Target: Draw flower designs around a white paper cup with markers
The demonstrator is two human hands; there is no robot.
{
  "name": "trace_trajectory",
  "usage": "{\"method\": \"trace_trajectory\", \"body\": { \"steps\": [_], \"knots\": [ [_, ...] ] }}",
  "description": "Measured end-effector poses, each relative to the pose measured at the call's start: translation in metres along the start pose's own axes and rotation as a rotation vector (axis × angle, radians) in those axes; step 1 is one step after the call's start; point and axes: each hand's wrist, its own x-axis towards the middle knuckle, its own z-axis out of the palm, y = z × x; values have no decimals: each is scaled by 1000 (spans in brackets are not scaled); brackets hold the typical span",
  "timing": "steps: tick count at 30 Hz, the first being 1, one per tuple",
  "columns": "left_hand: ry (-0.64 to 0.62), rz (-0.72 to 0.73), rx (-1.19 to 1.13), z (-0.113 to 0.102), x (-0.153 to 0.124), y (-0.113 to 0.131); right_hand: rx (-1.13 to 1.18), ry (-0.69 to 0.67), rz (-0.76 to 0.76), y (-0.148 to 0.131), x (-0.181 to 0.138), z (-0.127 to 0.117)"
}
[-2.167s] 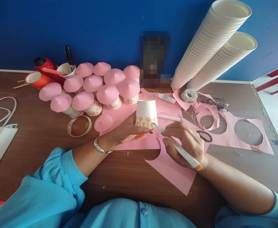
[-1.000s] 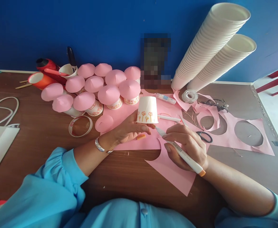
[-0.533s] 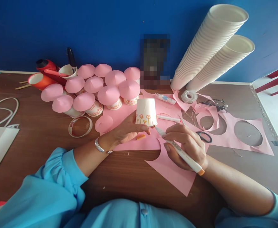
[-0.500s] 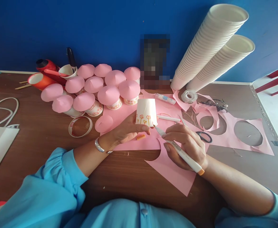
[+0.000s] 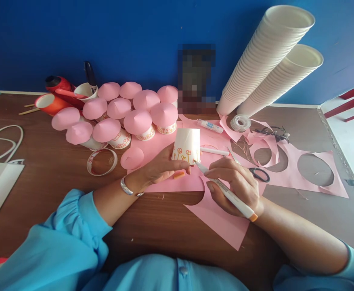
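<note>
My left hand [image 5: 161,166] grips an upside-down white paper cup [image 5: 187,144] by its rim; small orange flowers are drawn around the cup's lower edge. My right hand [image 5: 235,184] pinches a white marker [image 5: 225,191] with an orange end, and its tip touches the cup's rim at the right. An orange marker cap [image 5: 178,175] lies on the pink paper [image 5: 177,184] just under my left fingers.
Several pink-capped cups [image 5: 125,113] cluster behind. Two leaning stacks of white cups [image 5: 267,60] stand at the back right. A glue tube [image 5: 210,125], tape roll [image 5: 240,122], scissors [image 5: 259,174], cut pink sheets [image 5: 316,171] and a cut cup ring [image 5: 101,161] lie around.
The cup has been turned and tilted slightly in my left hand, and the marker tip has come back to its rim. Little else has moved.
</note>
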Motion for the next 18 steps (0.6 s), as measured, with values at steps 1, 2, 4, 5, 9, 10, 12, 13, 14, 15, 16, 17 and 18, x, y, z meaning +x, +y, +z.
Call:
{"method": "trace_trajectory", "body": {
  "steps": [1,2,4,5,9,10,12,13,14,15,16,17,18],
  "knots": [
    [3,-1,2,0,0,0,2,-1,0,0,0,0],
    [3,2,4,1,0,0,5,0,-3,0,0,0],
    [8,7,8,2,0,2,8,1,-7,0,1,0],
    [14,4,10,3,-1,3,7,-1,-9,0,1,0],
    [31,-17,3,6,-2,8,-1,-7,-19,0,2,0],
    [29,-13,0,6,-2,8,-2,-8,-20,0,2,0],
    [19,-1,2,7,-2,8,2,-10,-21,0,3,0],
    [14,6,6,7,-2,7,5,-12,-19,0,3,0],
    [10,13,11,6,-1,6,7,-15,-17,0,3,0],
    [4,21,17,6,-1,5,9,-17,-18,-1,3,0],
    [-4,31,20,6,0,5,10,-18,-18,-1,3,0],
    [-15,43,22,6,0,5,9,-19,-18,-1,2,0],
    [-29,57,24,6,1,5,6,-21,-17,-1,2,0]
  ]
}}
